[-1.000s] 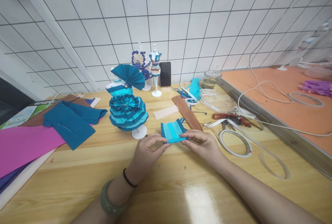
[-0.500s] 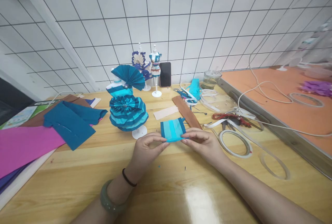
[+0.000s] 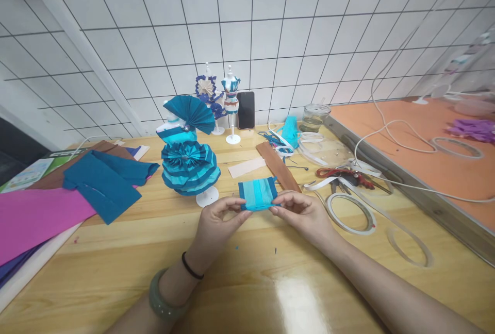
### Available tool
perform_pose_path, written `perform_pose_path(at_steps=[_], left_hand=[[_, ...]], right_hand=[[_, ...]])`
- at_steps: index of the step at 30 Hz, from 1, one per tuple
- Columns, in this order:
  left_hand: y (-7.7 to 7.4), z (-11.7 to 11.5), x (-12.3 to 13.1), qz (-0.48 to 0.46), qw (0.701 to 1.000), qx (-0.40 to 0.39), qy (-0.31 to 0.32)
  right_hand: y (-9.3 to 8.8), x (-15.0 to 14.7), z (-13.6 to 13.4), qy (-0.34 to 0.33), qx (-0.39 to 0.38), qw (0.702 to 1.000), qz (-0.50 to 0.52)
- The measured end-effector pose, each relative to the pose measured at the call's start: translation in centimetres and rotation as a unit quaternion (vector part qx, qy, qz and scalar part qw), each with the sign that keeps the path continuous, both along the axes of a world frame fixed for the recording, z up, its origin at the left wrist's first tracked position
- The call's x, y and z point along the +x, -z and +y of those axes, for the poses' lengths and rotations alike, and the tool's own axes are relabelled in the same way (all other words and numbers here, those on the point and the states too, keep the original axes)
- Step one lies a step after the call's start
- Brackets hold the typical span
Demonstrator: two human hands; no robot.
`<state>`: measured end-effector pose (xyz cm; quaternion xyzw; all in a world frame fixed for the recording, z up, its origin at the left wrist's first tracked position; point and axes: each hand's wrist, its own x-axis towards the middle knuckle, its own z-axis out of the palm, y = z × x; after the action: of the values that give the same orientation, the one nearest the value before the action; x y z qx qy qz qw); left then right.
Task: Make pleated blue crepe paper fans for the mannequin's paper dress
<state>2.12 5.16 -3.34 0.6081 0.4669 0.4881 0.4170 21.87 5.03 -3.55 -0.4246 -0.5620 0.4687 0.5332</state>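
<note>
Between my hands is a small piece of crepe paper [image 3: 258, 193] with light blue, turquoise and dark teal stripes, folded along its near edge. My left hand [image 3: 222, 220] pinches its near left corner between thumb and fingers. At the near right corner, my right hand [image 3: 303, 215] grips it the same way. Just beyond lie a brown paper strip [image 3: 278, 166] and a pale pink strip [image 3: 246, 167]. Left of the hands stands a mini dress form [image 3: 189, 164] in a teal and turquoise pleated paper dress with a fan at the shoulder.
Two smaller dressed forms [image 3: 232, 102] and a phone [image 3: 246, 110] stand by the tiled wall. On the right are tape rolls [image 3: 371, 220], scissors with red handles [image 3: 334, 173], a lidded cup [image 3: 315, 117] and a white cable [image 3: 425, 192]. Teal sheets [image 3: 104, 189] and magenta paper [image 3: 38, 215] lie left.
Both hands keep their pinch on the striped crepe paper, which has tilted very slightly. The view has shifted a little; nothing else has visibly moved.
</note>
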Motion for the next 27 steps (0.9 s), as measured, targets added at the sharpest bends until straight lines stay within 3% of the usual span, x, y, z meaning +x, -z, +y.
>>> perform_pose_path(at_steps=[14,20,27], left_hand=[[-0.20,-0.15,0.27,0.018,1.000,0.011,-0.009],[0.18,-0.17,-0.07,0.021,0.999,0.017,0.040],[-0.11,0.18,-0.24,-0.030,0.996,-0.032,0.077]], right_hand=[[0.06,-0.02,-0.02,0.004,-0.018,1.000,-0.001],[0.02,0.01,-0.07,0.008,-0.011,1.000,-0.020],[-0.26,0.27,0.11,0.032,0.001,0.998,-0.058]])
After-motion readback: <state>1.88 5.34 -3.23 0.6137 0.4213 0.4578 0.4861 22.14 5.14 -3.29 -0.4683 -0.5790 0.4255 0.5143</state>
